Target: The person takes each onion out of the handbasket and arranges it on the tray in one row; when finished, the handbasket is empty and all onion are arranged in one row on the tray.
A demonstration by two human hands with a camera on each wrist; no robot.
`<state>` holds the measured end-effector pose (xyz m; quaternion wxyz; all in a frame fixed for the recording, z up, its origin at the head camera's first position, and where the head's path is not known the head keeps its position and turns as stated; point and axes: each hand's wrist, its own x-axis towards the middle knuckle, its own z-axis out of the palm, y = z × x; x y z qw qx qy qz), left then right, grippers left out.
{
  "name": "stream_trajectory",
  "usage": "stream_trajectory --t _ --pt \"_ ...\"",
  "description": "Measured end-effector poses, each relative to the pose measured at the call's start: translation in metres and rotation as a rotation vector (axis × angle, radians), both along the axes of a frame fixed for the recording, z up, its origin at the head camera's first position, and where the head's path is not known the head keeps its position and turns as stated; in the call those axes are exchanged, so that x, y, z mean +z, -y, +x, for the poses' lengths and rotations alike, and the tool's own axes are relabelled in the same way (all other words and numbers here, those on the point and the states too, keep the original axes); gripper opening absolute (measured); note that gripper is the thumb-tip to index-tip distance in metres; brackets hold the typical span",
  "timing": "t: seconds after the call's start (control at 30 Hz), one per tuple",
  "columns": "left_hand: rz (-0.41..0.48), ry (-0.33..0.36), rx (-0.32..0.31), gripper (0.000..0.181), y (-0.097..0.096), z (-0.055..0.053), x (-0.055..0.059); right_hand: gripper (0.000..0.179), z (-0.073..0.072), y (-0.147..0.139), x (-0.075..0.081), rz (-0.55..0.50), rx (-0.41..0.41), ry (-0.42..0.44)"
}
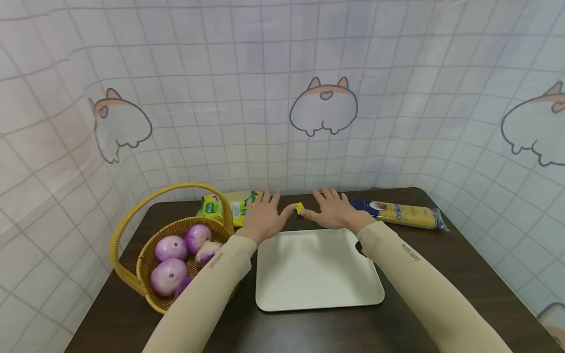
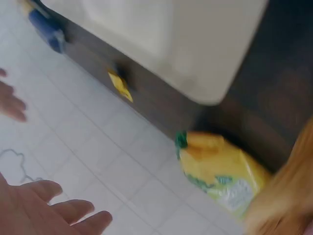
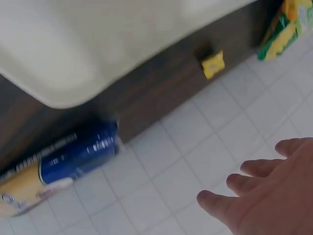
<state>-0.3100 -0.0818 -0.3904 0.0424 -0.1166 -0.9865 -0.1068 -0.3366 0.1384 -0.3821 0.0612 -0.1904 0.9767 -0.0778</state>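
Both hands reach out over the far side of the table with their fingers spread and nothing in them. The left hand (image 1: 264, 215) is between the yellow-green Knorr packet (image 1: 236, 208) and a small yellow wrapped piece (image 1: 299, 208). Just right of that small piece, the right hand (image 1: 333, 210) hovers near the end of a blue and yellow pasta packet (image 1: 403, 214). Below the hands lies a white rectangular tray (image 1: 318, 272). Straight fingers (image 2: 73, 210) show in the left wrist view, and the right fingers (image 3: 259, 169) are likewise extended in the right wrist view.
A wicker basket (image 1: 145, 264) with a tall handle stands at the left, holding several purple onions (image 1: 169, 277). The dark wooden table (image 1: 446, 274) ends at a tile-patterned curtain (image 1: 265, 98) behind and at the sides.
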Motion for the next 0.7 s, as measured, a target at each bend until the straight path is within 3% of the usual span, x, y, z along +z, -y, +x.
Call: stream_trajectory --t 0.2,0.33,0.53,0.7 --pt "0.074 0.005 -0.002 0.082 0.004 0.027 -0.018 0.092 0.013 0.004 -0.022 -0.05 0.058 0.046" --pt "0.146 -0.051 0.044 0.07 0.013 0.042 -0.023 0.08 0.022 0.009 -0.031 -0.137 0.116 0.061" --pt "0.293 -0.183 0.048 0.039 0.035 0.061 -0.002 0.061 0.038 0.023 -0.041 -0.222 0.2 0.073" --pt "0.4 -0.296 0.044 0.029 0.061 0.079 0.022 0.05 0.054 0.043 -0.044 -0.29 0.296 0.053"
